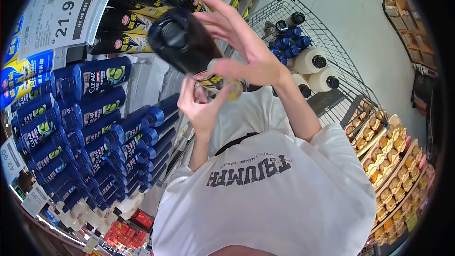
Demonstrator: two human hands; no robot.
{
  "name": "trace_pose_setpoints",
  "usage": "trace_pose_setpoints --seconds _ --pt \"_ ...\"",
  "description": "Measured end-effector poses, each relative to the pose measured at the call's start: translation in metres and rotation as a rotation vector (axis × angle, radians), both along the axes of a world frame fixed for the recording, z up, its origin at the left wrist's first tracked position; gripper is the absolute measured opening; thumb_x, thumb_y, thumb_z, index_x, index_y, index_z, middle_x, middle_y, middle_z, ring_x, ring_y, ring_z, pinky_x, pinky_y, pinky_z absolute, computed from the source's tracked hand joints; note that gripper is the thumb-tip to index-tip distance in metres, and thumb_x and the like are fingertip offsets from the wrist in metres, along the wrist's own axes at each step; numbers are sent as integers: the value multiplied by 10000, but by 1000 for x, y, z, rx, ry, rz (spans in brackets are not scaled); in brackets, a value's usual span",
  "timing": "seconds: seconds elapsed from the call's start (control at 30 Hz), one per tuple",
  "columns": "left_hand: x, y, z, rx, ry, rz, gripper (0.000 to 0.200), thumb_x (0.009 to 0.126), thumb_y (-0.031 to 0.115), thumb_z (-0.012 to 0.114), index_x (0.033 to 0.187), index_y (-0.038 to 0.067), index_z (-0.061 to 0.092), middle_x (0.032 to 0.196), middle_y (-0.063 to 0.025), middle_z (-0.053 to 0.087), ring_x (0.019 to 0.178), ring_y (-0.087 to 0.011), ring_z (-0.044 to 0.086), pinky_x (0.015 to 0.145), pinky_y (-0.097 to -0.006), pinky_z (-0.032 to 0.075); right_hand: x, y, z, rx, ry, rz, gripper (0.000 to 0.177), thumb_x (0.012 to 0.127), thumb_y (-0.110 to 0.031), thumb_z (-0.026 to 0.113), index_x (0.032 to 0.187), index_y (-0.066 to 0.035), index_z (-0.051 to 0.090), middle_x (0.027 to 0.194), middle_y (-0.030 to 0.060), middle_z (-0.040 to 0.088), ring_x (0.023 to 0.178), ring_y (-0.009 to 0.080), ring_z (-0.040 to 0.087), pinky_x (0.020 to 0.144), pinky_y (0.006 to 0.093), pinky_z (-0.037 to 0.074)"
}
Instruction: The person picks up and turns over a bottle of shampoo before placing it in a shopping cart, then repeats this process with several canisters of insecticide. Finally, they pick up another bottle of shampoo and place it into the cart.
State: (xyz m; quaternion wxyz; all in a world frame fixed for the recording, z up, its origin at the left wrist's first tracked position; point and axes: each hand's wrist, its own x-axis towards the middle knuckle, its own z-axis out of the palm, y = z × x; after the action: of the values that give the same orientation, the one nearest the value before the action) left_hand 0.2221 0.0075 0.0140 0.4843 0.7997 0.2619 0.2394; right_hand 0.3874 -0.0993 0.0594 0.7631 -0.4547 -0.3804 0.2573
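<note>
A black spray can with a yellow label is tilted in front of my body, its black cap end toward the upper left. My left hand is closed around its lower part, fingers near the label. My right hand is beside the can with its fingers stretched out past it. The right thumb lies across the label end and is blurred. Similar black and yellow cans fill the shelf at the upper left, just beyond the held one.
Blue CLEAR shampoo bottles stand in rows on the left shelf, near a price card reading 21.90. A wire shopping cart on the right holds blue-capped bottles and white bottles. Egg trays are stacked at the lower right.
</note>
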Motion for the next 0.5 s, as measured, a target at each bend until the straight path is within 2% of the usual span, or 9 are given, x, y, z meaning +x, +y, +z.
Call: trace_pose_setpoints --seconds 0.07,0.1,0.17,0.27,0.3,0.33,0.43,0.47,0.5 --pt "1 -18 11 9 57 -93 525 622 177 964 1000 -35 669 829 -17 577 494 -53 305 461 -239 254 2 0 4 174 261 126 873 911 -203 690 1619 -72 196 1546 141 421 1399 233 440 1168 343 322" --pt "3 -26 14 22 48 -112 526 628 214 960 1006 -19 676 743 7 547 494 -46 299 461 -241 247 7 -1 -1 113 24 7 807 941 -242 604 1616 -59 202 1593 134 338 1445 217 367 1181 333 289" --pt "2 -37 17 -47 69 -164 522 630 239 955 998 -6 677 692 17 531 491 -43 301 460 -242 243 3 -7 -6 143 123 54 800 943 -275 585 1611 -47 210 1602 130 316 1454 212 346 1187 331 276" --pt "5 -47 25 -71 98 -265 519 655 284 928 1011 7 672 616 49 508 490 -32 312 462 -233 241 -1 -21 -9 86 234 -21 792 933 -344 559 1597 -53 242 1519 146 400 1262 233 476 1040 346 393" --pt "7 -50 25 -76 90 -308 536 665 288 920 1040 -2 669 620 61 504 495 -22 315 461 -224 238 2 -31 -11 36 256 -80 810 917 -373 566 1592 -61 246 1438 171 474 1076 270 599 892 371 513" --pt "10 -54 25 -83 82 -358 554 676 291 911 1070 -12 666 625 73 499 500 -12 318 460 -214 234 2 -40 -11 45 289 -125 776 932 -372 549 1586 -74 257 1381 173 517 1016 269 631 848 370 542" --pt "21 -63 15 -181 -40 -453 510 737 261 860 1106 -32 662 721 1 604 564 -58 450 521 -232 328 3 -64 -9 177 471 -224 677 976 -370 496 1569 -115 291 1211 178 645 838 265 726 715 365 629" --pt "24 -67 8 -222 -123 -473 489 742 233 856 1103 -36 663 737 -21 632 571 -74 484 532 -239 351 3 -73 -8 274 548 -186 631 1006 -347 479 1564 -115 298 1220 150 648 900 222 727 768 350 624" --pt "25 -70 5 -285 -122 -540 549 785 277 810 1187 -44 618 833 -48 648 669 -106 533 614 -259 392 5 -80 -10 259 531 -251 604 1039 -415 340 1552 -96 329 1157 260 654 772 325 722 615 416 637"
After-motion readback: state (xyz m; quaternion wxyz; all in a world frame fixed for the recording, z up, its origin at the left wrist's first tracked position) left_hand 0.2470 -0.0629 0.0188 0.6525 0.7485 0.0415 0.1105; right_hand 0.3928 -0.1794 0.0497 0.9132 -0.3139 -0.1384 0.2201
